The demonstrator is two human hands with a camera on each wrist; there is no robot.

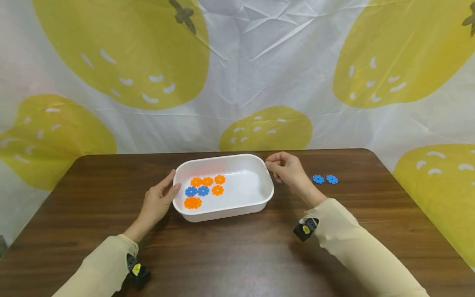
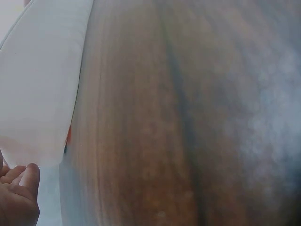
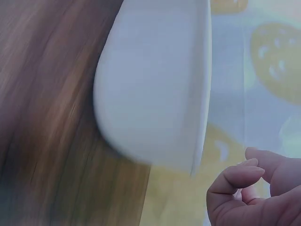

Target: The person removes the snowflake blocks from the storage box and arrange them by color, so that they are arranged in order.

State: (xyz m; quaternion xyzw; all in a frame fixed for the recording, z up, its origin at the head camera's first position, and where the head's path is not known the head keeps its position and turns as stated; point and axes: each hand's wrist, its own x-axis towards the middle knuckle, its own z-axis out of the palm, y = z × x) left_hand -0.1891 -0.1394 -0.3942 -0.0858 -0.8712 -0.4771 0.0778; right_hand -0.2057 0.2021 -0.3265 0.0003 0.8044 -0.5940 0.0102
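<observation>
My left hand grips the left end of a white plastic basin, thumb at the inside of the rim and fingers outside. On the right end, the thumb and forefinger of my right hand pinch at the rim. Inside the basin lie several orange notched plastic discs and two blue discs, mostly toward its left half. In the right wrist view, curled fingers of the right hand show beside the basin's wall. The left wrist view catches the left hand in its corner.
Two more blue discs lie on the brown wooden table, right of my right hand. A small bluish piece peeks out under that hand. A white cloth printed with yellow fruit hangs behind the table.
</observation>
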